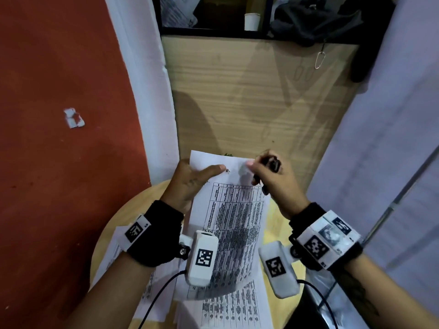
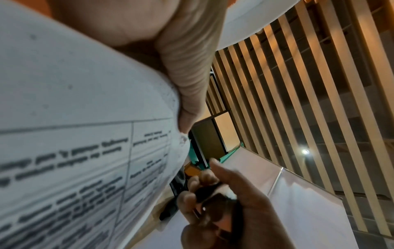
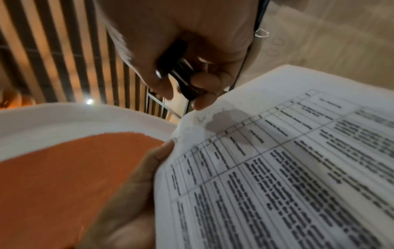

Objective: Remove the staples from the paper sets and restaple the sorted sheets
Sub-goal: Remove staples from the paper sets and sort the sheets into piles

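My left hand [image 1: 190, 179] holds a printed paper set [image 1: 232, 229] up above a round table, thumb on top near its upper corner, where a small bent staple [image 1: 227, 171] sticks out just past the thumb tip. My right hand [image 1: 268, 176] grips a small black tool [image 1: 273, 165], seemingly a stapler or staple remover, at the paper's top edge a little right of the staple. In the right wrist view the tool [image 3: 183, 75] sits inside curled fingers above the paper [image 3: 277, 168]. The left wrist view shows the paper [image 2: 74, 134] held by my thumb [image 2: 187, 67].
More printed sheets [image 1: 228, 307] lie on the round wooden table [image 1: 114, 224] under my wrists. Beyond stands a wooden cabinet [image 1: 261, 96] with a white paper cup [image 1: 251, 22] and dark cloth [image 1: 316, 20]. A red wall [image 1: 59, 115] is at the left.
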A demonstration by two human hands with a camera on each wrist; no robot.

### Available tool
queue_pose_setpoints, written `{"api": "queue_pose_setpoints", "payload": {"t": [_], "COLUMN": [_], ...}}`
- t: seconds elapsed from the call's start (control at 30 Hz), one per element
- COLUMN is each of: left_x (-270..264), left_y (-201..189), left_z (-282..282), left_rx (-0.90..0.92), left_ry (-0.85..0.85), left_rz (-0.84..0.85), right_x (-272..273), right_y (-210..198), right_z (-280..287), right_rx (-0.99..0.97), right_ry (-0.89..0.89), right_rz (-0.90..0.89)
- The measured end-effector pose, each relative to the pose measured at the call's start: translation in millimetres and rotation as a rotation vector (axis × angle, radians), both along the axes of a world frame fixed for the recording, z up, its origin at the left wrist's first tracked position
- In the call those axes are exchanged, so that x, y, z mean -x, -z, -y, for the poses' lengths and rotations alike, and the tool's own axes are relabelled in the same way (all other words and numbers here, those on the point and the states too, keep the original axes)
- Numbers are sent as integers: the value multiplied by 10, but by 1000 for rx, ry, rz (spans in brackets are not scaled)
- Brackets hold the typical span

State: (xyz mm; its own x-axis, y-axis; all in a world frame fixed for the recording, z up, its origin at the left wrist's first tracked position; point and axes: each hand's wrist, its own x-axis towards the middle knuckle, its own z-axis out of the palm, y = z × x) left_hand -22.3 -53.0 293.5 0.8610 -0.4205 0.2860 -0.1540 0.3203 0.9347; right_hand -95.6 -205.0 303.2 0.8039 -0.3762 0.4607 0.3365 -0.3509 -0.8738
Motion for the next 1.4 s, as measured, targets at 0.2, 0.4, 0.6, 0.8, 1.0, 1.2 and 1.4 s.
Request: {"api": "queue_pose_setpoints", "payload": {"t": [0.2,0.4,0.6,0.8,1.0,1.2,1.4], "left_x": [1,15,38,59,96,125,99], "left_y": [-7,-51,-82,-105,-69,-51,-8], "left_z": [-5,-7,0,-2,10,55,50], "left_rx": [-9,-36,-44,-122,-100,-54,-17], "left_ry": [-37,-37,-99,-151,-226,-227,-235], "left_rz": [47,99,62,67,72,76,77], "right_x": [-48,-29,12,3,-4,-24,18], "right_y": [3,-11,-70,-108,-152,-37,-19], "right_z": [-163,-253,-298,-312,-335,-345,-284], "right_rx": [589,716,746,600,346,203,38], "right_ry": [161,185,220,174,125,110,31], "right_rz": [-9,29,50,-29,-91,-50,-51]}}
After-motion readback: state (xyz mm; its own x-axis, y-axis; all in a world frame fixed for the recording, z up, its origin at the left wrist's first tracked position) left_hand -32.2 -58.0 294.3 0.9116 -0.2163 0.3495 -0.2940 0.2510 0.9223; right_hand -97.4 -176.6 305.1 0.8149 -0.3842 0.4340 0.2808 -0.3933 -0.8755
